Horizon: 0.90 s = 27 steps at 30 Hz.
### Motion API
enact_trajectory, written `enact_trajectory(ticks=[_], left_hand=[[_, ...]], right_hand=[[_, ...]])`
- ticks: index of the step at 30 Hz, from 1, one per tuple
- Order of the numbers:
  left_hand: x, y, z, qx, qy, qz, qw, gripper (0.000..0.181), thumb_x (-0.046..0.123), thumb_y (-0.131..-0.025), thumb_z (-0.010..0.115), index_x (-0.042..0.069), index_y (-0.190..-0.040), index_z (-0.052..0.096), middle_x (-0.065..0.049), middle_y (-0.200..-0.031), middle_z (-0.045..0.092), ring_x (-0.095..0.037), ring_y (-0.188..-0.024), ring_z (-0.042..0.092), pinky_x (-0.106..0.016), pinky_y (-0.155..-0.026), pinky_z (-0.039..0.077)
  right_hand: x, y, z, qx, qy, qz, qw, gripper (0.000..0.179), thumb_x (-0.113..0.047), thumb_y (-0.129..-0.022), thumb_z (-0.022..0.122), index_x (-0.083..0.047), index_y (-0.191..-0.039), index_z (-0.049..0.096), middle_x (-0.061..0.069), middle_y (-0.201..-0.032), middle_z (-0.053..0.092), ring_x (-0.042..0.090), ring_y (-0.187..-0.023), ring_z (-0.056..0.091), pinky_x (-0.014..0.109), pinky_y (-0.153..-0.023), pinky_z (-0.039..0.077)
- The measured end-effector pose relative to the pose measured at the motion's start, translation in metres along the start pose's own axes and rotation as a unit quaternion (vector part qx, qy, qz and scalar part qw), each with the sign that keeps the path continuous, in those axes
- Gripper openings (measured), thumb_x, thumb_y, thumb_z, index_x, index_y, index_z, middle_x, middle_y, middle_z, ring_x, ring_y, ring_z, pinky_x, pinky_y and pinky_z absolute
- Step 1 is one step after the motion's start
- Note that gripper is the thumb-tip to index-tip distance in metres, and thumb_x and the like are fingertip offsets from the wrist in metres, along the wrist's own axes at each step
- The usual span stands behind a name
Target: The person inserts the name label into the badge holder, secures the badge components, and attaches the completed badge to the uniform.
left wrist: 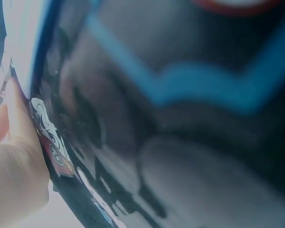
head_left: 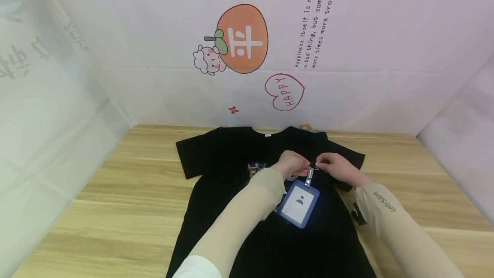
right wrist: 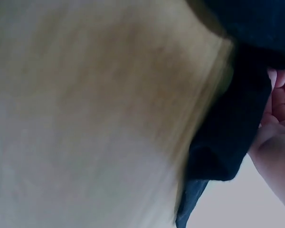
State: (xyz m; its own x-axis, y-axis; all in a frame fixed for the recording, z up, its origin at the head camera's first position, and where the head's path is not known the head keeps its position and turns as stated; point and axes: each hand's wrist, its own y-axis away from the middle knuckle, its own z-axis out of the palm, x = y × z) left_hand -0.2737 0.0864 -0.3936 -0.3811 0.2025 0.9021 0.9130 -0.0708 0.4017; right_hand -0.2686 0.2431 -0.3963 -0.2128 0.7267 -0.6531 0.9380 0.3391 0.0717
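A black T-shirt (head_left: 270, 243) with a cartoon print lies spread on the wooden table. On its chest rests an ID badge in a blue holder (head_left: 299, 203), tilted, with a silver clip (head_left: 309, 176) at its top. My left hand (head_left: 290, 164) pinches the top end of the clip. Close on its right, my right hand (head_left: 339, 168) pinches a small thin metal pin (head_left: 316, 167) beside the clip, near the sleeve. The left wrist view has the left hand (left wrist: 19, 161) at its edge, against the printed shirt. The right hand's curled fingers (right wrist: 281, 97) show in the right wrist view.
The wooden table (head_left: 115, 209) extends on both sides of the shirt. Behind it hangs a pale printed cloth (head_left: 173, 93), with similar cloth along the left and right. A black wrist strap (head_left: 359, 214) sits at the right sleeve cuff.
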Motion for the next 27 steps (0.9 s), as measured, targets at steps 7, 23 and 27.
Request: enact_trajectory(ticks=[7, 23, 27], left_hand=[[0.0011, 0.001, -0.0027, 0.002, -0.012, -0.002, 0.9999, 0.009, 0.001, -0.087, 0.065, 0.001, -0.079, 0.069, -0.005, -0.067, 0.064, -0.014, -0.064, 0.066, -0.027, -0.07, 0.058], [0.0022, 0.0012, -0.0054, 0.005, -0.001, -0.007, 1.0, 0.008, 0.003, -0.087, 0.065, 0.004, -0.08, 0.07, -0.005, -0.071, 0.065, -0.014, -0.066, 0.067, -0.025, -0.07, 0.057], [0.0007, 0.0001, -0.0066, 0.005, 0.0, 0.004, 1.0, 0.008, 0.004, -0.087, 0.065, 0.003, -0.081, 0.07, -0.004, -0.07, 0.065, -0.014, -0.068, 0.067, -0.026, -0.07, 0.058]], right_hand=[[0.0056, -0.0037, -0.002, -0.028, -0.032, 0.011, 0.999, 0.014, -0.007, -0.096, 0.05, 0.004, -0.096, 0.059, 0.007, -0.084, 0.057, 0.018, -0.076, 0.051, 0.029, -0.069, 0.045], [0.0038, -0.0037, -0.0049, -0.046, -0.064, 0.02, 0.9967, 0.017, -0.01, -0.096, 0.052, 0.003, -0.101, 0.061, 0.008, -0.09, 0.059, 0.019, -0.081, 0.053, 0.032, -0.074, 0.05], [0.0052, 0.0001, -0.0084, -0.039, -0.073, 0.031, 0.996, 0.024, -0.015, -0.099, 0.048, 0.005, -0.104, 0.059, 0.011, -0.096, 0.061, 0.018, -0.087, 0.058, 0.037, -0.082, 0.053]])
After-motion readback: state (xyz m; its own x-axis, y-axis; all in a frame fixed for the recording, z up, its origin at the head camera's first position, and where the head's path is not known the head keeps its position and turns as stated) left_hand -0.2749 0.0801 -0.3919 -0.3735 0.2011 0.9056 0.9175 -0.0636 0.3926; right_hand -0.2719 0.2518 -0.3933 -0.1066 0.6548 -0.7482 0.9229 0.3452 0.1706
